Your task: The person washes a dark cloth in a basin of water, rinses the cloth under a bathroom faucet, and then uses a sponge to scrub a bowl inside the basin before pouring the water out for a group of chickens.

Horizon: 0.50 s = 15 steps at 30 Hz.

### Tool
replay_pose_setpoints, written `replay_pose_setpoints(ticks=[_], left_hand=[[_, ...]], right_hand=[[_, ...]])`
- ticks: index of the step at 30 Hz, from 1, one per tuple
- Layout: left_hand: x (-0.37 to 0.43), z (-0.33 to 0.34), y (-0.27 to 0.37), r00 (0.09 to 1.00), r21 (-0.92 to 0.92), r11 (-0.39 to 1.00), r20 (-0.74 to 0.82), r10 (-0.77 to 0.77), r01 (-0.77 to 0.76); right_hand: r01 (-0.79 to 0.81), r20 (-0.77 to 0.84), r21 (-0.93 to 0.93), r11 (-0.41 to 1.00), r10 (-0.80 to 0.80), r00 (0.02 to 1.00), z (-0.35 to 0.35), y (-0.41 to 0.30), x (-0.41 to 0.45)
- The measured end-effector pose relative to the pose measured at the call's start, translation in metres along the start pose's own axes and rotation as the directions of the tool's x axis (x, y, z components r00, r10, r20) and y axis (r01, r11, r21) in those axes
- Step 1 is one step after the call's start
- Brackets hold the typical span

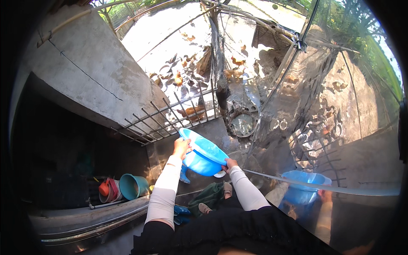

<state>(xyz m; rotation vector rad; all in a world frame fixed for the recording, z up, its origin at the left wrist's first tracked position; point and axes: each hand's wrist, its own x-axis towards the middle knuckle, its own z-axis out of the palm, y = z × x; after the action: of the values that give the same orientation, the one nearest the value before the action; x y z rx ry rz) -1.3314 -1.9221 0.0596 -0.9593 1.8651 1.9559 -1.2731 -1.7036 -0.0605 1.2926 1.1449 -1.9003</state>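
Note:
A blue plastic basin [205, 156] is held up in front of me, tilted, its opening facing away towards the yard. My left hand [182, 148] grips its rim at the left, and my right hand [229, 165] has hold of the rim at the lower right. Just beyond the basin stands a low metal bar grate [165, 118]. A brown chicken [192, 113] is behind the bars, with several more chickens farther out in the yard. What lies inside the basin cannot be made out.
A teal bucket [134, 187] and a red dipper [104, 188] stand at the lower left. Right of the grate lies a round container [243, 123] by a post. A reflective pane [318, 188] at the right mirrors the basin. Blue rubber boots [181, 214] are near my feet.

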Motion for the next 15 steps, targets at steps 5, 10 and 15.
replay_pose_setpoints(ticks=[5,10,15], left_hand=[[-0.002,0.106,0.103,0.968,0.235,0.94,0.029,0.249,-0.249],[-0.019,0.139,0.133,0.893,0.538,0.739,0.063,0.446,-0.407],[-0.043,0.137,0.135,0.835,0.604,0.627,0.123,0.537,-0.492]], right_hand=[[-0.219,0.262,-0.012,0.976,0.214,0.941,-0.015,-0.077,0.032],[-0.274,0.602,-0.017,0.962,0.229,0.765,0.005,-0.075,0.028],[-0.404,0.689,-0.095,0.91,0.353,0.633,0.025,-0.058,-0.011]])
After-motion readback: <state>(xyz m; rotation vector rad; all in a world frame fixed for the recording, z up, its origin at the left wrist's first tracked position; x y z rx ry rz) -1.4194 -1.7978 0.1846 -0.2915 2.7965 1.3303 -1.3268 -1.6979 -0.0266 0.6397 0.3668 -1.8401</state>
